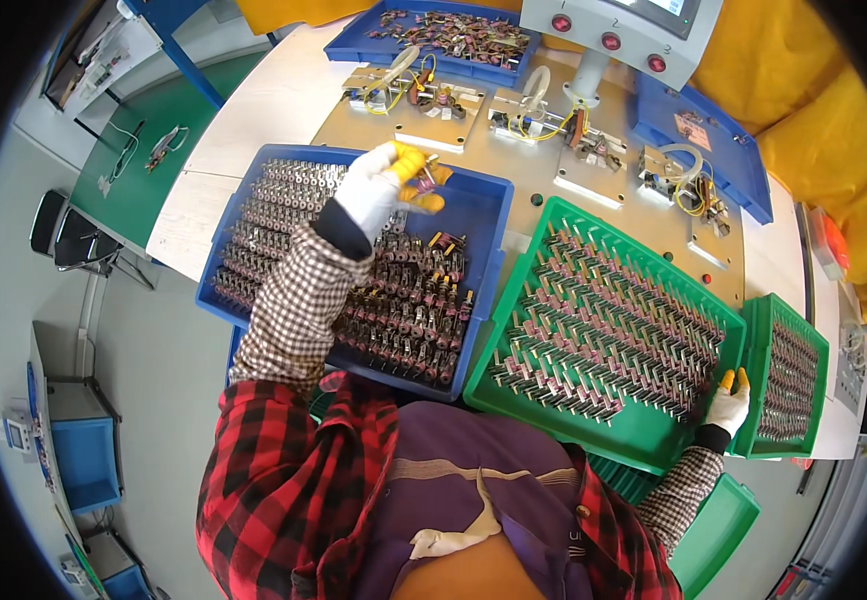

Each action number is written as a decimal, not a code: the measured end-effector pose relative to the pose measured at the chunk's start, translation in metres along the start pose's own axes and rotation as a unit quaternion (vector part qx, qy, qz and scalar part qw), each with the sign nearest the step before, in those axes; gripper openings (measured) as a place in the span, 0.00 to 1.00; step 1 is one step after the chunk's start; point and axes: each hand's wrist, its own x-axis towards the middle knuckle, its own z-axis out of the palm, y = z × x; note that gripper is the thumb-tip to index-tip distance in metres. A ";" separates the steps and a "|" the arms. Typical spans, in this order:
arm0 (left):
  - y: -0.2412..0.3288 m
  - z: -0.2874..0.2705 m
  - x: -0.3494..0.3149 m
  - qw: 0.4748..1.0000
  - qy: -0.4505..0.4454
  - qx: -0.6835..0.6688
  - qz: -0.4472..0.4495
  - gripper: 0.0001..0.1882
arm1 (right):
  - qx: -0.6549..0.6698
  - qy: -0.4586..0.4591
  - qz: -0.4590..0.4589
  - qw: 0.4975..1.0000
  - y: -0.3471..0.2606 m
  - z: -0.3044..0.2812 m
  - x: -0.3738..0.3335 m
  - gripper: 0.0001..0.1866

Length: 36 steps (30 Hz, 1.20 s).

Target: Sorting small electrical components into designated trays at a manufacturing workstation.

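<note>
My left hand (385, 188), in a white glove with yellow fingertips, is raised over the blue tray (498, 225). Its fingers pinch a small metal part (427, 176) with a pinkish-brown body. Under it, rows of silver ring-ended parts (283, 200) fill the tray's left side, with darker parts (403, 320) to the right. My right hand (728, 407), gloved the same way, lies at the right rim of a large green tray (643, 448). Its fingertips are apart, and no part shows in them. Slanted rows of pin-shaped metal parts (603, 330) fill that green tray.
Three metal fixtures (438, 105) with hoses and yellow wires line the bench beyond the trays. Above them hangs a grey control box (618, 30) with red buttons. A blue tray of loose parts (453, 35) stands far left; a smaller green tray (818, 400) stands right.
</note>
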 end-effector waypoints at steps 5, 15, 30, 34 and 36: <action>-0.003 -0.010 -0.009 0.926 -0.081 -0.367 -0.039 0.03 | -0.027 -0.015 0.005 1.000 -0.001 -0.001 0.002 0.16; -0.011 -0.013 -0.019 0.964 -0.043 -0.262 0.027 0.06 | -0.061 0.116 -0.175 0.976 -0.050 -0.015 -0.003 0.17; -0.012 -0.019 -0.013 0.971 0.007 -0.234 0.054 0.08 | 0.503 -0.191 -0.134 0.832 -0.343 0.108 0.030 0.11; -0.011 -0.018 -0.016 0.973 0.009 -0.221 0.057 0.09 | 0.488 -0.194 -0.144 0.839 -0.345 0.114 0.019 0.11; -0.010 -0.016 -0.019 0.975 0.005 -0.215 0.049 0.09 | 0.475 -0.192 -0.145 0.846 -0.347 0.115 0.025 0.11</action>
